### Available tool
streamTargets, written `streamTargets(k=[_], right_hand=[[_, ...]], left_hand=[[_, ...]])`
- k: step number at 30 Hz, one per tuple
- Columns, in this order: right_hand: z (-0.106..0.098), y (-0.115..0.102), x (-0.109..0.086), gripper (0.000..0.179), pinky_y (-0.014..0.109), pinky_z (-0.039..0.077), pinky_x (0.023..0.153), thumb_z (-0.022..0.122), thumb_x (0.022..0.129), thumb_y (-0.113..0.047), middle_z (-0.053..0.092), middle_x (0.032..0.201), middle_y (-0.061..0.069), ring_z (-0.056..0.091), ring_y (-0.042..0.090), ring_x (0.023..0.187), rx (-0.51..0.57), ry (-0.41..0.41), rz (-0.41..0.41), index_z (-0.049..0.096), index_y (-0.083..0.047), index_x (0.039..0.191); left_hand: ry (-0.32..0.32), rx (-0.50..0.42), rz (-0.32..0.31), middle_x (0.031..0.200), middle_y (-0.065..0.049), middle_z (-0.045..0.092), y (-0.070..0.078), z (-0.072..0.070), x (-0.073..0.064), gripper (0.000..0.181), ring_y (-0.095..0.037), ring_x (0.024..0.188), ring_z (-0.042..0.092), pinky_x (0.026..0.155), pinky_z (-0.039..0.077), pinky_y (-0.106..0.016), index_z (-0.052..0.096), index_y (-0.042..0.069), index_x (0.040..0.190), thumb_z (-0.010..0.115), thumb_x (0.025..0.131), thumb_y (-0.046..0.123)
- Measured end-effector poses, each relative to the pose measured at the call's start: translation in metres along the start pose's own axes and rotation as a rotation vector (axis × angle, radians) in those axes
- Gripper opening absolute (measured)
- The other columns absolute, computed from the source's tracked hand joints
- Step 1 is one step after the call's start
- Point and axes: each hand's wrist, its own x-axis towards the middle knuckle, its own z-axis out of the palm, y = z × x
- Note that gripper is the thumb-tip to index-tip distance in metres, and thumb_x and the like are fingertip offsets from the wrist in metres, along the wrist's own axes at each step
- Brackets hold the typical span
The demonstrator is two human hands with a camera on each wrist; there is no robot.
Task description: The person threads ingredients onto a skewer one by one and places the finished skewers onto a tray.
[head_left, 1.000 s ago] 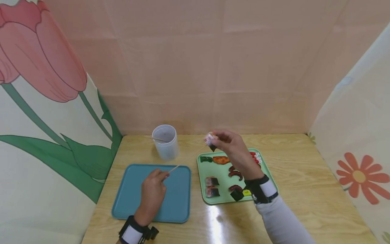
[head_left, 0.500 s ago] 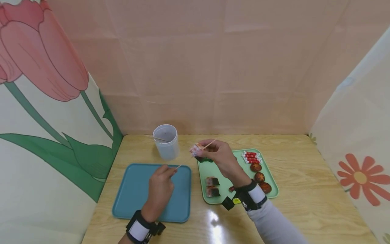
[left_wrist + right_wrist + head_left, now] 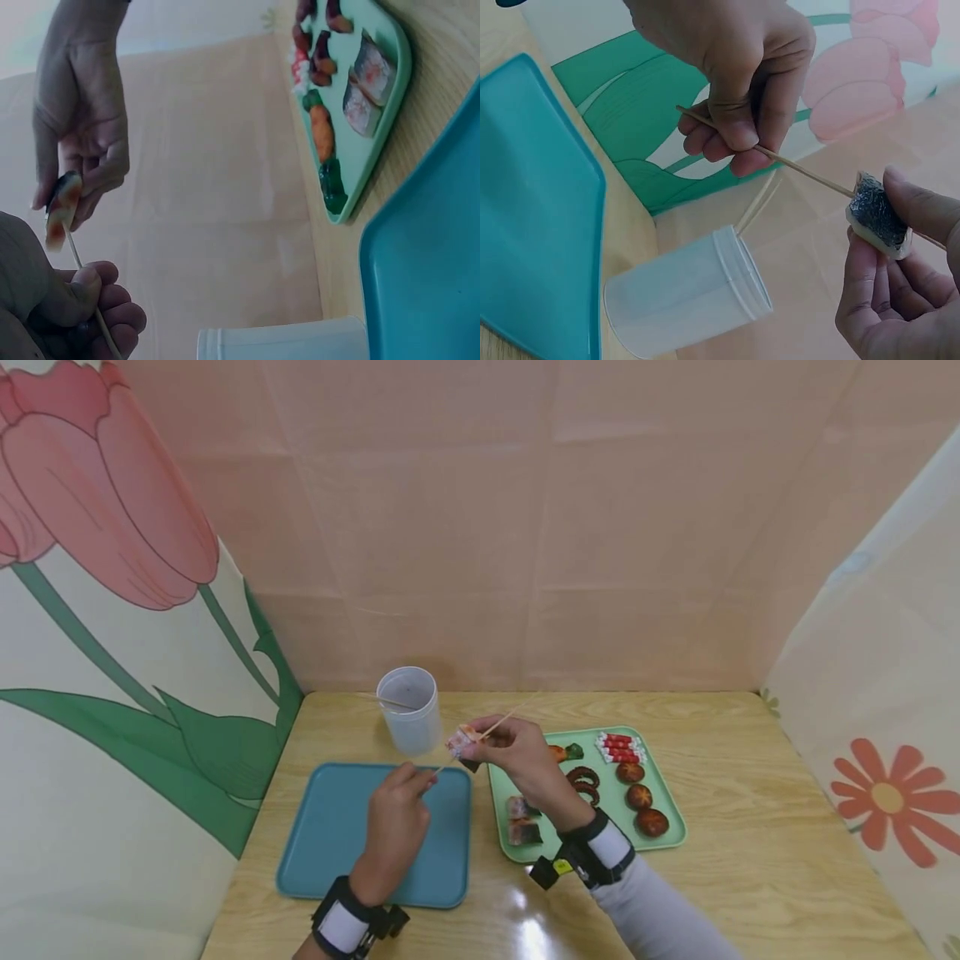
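Observation:
Over the blue tray [image 3: 322, 843], my left hand [image 3: 397, 818] pinches a thin wooden skewer [image 3: 806, 172] between thumb and fingers. My right hand [image 3: 525, 764] holds a fish chunk [image 3: 875, 214] with dark, shiny skin and a pale underside. The skewer runs through this chunk; in the head view its far end sticks out past the right fingers. Both hands are in the air, the right one left of the green tray's middle. Two similar fish pieces [image 3: 524, 832] lie at the near left corner of the green tray [image 3: 585, 732], partly behind the right hand in the head view.
The green tray also holds curled tentacle pieces [image 3: 582, 775], round brown mushroom-like caps [image 3: 639, 796], red-and-white sticks [image 3: 620, 747], an orange piece [image 3: 321, 131] and a dark green piece [image 3: 332, 185]. A whitish cup [image 3: 411, 718] with skewers stands behind the blue tray.
My right hand has come left and down with the fish chunk, which now sits on the skewer and has slid farther toward my left hand. The left hand moved slightly right at first, then stayed.

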Motion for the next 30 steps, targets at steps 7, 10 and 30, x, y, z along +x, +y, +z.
streamTargets(k=[7,10,30], right_hand=[[0.006,0.003,-0.002,0.041,0.028,0.057,0.079,0.086,0.082,-0.015,0.076,0.1,0.004,0.068,0.013,0.087,-0.002,0.032,0.034,0.072,-0.004,0.119],[0.007,0.006,-0.003,0.041,0.026,0.056,0.078,0.086,0.082,-0.013,0.076,0.101,0.006,0.067,0.014,0.086,-0.003,0.025,0.042,0.071,-0.002,0.119],[-0.057,0.109,0.019,0.031,0.047,0.057,0.089,0.08,0.083,-0.005,0.075,0.111,0.017,0.069,0.035,0.105,-0.951,-0.217,-0.118,0.074,0.002,0.113]], left_hand=[[0.016,0.0,0.025,0.078,-0.004,0.066,-0.003,0.002,-0.003,0.033,-0.018,0.072,0.07,0.057,0.057,-0.03,0.081,0.003,0.084,0.069,0.068,-0.024],[0.024,-0.011,0.029,0.077,-0.004,0.066,-0.005,0.002,-0.006,0.034,-0.018,0.071,0.07,0.056,0.057,-0.029,0.08,0.002,0.084,0.071,0.066,-0.025],[0.071,-0.013,0.015,0.076,-0.005,0.067,-0.02,-0.004,-0.013,0.034,-0.018,0.07,0.07,0.055,0.057,-0.029,0.08,0.003,0.082,0.067,0.068,-0.025]])
